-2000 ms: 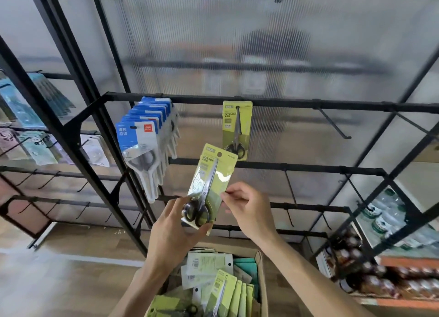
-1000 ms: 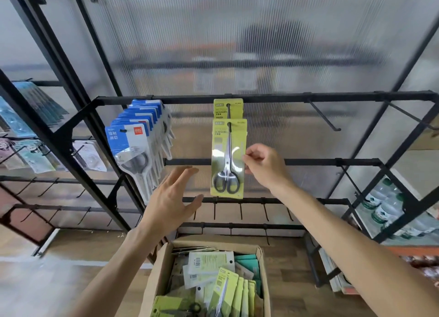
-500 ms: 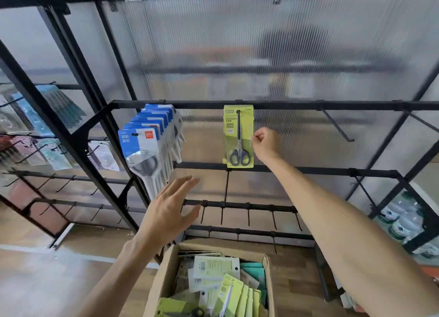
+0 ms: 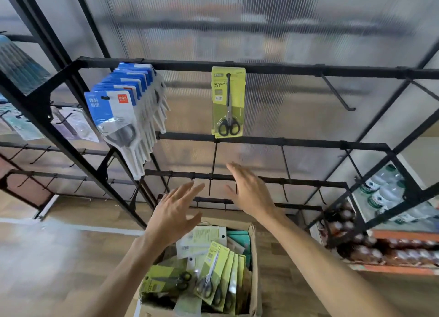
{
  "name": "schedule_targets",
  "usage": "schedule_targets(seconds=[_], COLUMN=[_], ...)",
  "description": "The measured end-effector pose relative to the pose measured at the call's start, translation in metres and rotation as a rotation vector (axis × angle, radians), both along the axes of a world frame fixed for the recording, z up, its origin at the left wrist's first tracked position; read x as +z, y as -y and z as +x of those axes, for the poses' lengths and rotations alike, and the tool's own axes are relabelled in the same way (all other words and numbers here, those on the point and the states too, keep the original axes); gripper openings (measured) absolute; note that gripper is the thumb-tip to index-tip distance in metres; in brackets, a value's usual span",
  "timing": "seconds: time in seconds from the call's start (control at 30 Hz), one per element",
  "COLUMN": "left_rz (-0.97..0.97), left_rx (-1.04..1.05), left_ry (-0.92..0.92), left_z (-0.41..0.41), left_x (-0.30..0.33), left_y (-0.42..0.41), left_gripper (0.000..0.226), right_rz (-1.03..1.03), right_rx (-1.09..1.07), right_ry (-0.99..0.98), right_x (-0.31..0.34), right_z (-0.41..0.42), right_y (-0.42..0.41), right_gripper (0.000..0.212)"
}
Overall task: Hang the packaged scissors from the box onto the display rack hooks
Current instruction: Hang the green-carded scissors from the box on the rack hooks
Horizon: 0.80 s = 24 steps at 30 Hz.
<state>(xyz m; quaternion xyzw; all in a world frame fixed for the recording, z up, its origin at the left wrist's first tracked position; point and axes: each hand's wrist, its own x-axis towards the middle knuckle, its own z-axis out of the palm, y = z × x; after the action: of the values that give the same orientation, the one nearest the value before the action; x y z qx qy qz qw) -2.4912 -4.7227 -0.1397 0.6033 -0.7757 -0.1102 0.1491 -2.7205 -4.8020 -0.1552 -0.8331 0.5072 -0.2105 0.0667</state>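
Ribbed translucent wall panel (image 4: 237, 27) behind, daylight diffusing through it. Wood-plank floor (image 4: 59, 245) below. Shelf (image 4: 392, 233) at right holds bottles (image 4: 380, 193).

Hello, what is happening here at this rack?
A person is stocking a display rack with packaged scissors from a cardboard box on the floor. A green scissors pack hangs on a hook of the top bar, beside a row of blue scissors packs. Both hands are empty: the left hand and the right hand are open, above the box, which holds more green packs.
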Motion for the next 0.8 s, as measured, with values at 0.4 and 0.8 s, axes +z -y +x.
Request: schedule_targets(seconds=[0.4, 0.8], left_rz=[0.571, 0.993], left_rx=[-0.029, 0.224], left_ry=[0.157, 0.016], left_z=[-0.022, -0.047], left_x=[-0.143, -0.274], left_y=[-0.063, -0.082], left_gripper=[0.080, 0.080], right_rz=[0.509, 0.842], right_rx=[0.080, 0.095], right_ry=[-0.244, -0.401], right_x=[-0.140, -0.220], right_z=[-0.040, -0.045], right_y=[-0.099, -0.146], right_gripper=[0.078, 0.074])
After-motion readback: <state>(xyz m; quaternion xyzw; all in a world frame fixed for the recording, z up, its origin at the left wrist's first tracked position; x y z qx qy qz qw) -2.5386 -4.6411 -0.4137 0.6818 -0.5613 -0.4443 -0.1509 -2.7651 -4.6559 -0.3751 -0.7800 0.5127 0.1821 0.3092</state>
